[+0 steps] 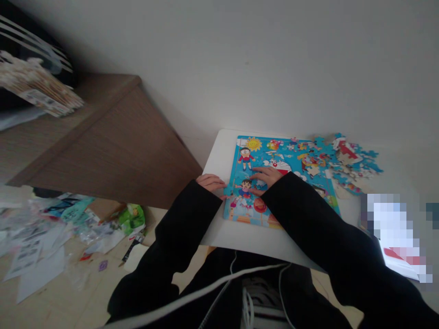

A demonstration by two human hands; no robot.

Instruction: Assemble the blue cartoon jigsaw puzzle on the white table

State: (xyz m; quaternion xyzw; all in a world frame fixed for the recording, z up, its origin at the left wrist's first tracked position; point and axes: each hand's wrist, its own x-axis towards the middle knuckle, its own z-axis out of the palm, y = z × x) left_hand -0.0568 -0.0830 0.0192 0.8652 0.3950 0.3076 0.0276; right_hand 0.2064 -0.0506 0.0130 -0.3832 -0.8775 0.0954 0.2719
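Note:
A jigsaw puzzle board [288, 218] with cartoon figures and a sun lies on a small white table [222, 237]. My left hand [211, 182] rests at the board's left edge, its fingers stretched out with nothing visible in them. Over the middle-left of the board is my right hand [266, 177], its thumb and fingers apart, touching the picture beside a figure in pink. Black sleeves cover both wrists, and the right forearm hides part of the board's lower right. Loose puzzle pieces [356, 164] are heaped over the board's right side and the table beyond it.
To the left stands a brown wooden cabinet [137, 146] with a bundle of cotton swabs [41, 87] on top. Papers and plastic bags [132, 218] litter the floor below. A pale wall [260, 73] rises behind the table. A white cord [192, 294] crosses near my lap.

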